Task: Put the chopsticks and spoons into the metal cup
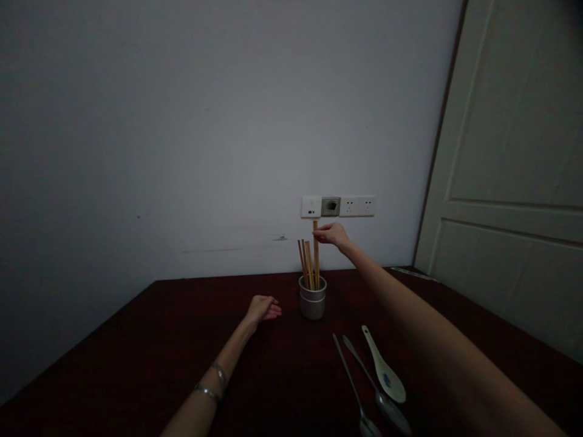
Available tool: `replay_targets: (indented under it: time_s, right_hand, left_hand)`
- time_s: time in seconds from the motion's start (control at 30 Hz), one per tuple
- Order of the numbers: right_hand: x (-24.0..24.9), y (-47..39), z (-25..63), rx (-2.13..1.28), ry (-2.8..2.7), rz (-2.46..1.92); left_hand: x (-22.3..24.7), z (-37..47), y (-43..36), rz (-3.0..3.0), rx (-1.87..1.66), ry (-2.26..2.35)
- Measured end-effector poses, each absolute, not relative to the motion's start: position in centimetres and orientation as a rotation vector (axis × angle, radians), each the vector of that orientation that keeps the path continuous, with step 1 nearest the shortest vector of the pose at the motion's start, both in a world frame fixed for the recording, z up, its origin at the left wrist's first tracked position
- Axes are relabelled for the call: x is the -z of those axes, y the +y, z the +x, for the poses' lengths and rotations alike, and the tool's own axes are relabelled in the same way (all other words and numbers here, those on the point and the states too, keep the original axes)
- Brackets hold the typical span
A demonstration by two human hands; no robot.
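Observation:
A grey metal utensil holder (313, 304) stands upright on the dark red table, with several wooden chopsticks (307, 264) leaning in it. My right hand (331, 234) pinches the upper part of a pair of chopsticks (316, 261), held upright with the lower ends inside the holder's rim. To the left of the holder, my left hand (264, 308) rests on its side near the tabletop, fingers loosely stretched out and holding nothing. It does not touch the holder.
A white ceramic spoon (385, 371) and two long metal spoons (387, 406) (350, 376) lie in front of the holder, toward the right. Wall sockets (357, 206) sit just behind. A pale door (514, 182) borders the right side of the table (150, 352).

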State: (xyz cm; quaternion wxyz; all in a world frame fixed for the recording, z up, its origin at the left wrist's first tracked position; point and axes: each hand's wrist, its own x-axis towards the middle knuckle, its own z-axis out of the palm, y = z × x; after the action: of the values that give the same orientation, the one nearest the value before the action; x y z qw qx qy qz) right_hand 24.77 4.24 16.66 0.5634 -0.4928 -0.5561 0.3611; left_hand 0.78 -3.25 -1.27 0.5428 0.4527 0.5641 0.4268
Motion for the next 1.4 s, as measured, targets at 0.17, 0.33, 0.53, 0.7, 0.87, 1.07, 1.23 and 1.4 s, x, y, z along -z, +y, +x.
replay_targets:
  time_s: [0.17, 0.33, 0.53, 0.7, 0.87, 1.07, 1.23, 1.4]
  right_hand:
    - [-14.3, 4.3, 25.1, -0.913, -1.291, -1.207]
    - [-12.5, 4.1, 25.1, -0.958, -1.275, -1.227]
    - [-11.2, 4.5, 24.7, -1.001, -1.26, -1.255]
    - [-10.7, 4.4, 24.6, -1.031, -1.253, -1.243]
    - [-10.6, 4.1, 24.7, -1.065, -1.261, -1.213]
    - [-10.2, 3.9, 24.7, -1.097, -1.29, -1.2]
    - [-9.7, 3.8, 24.7, -1.133, -1.349, -1.212]
    - [-9.5, 3.6, 25.3, -1.149, -1.428, -1.231]
  left_hand:
    - [1.3, 0.7, -3.2, 1.081, -1.018, 1.325]
    - [1.4, 0.8, -3.0, 1.079, -1.011, 1.334]
    - [1.6, 0.8, -2.8, 1.077, -1.001, 1.346]
    - [1.7, 0.7, -2.8, 1.082, -1.008, 1.339]
    - [1.7, 0.7, -2.9, 1.088, -1.018, 1.328]
    - [1.7, 0.7, -2.8, 1.091, -1.015, 1.336]
    - [1.9, 0.6, -2.5, 1.09, -1.011, 1.344]
    - [2.2, 0.7, -2.2, 1.098, -1.003, 1.356]
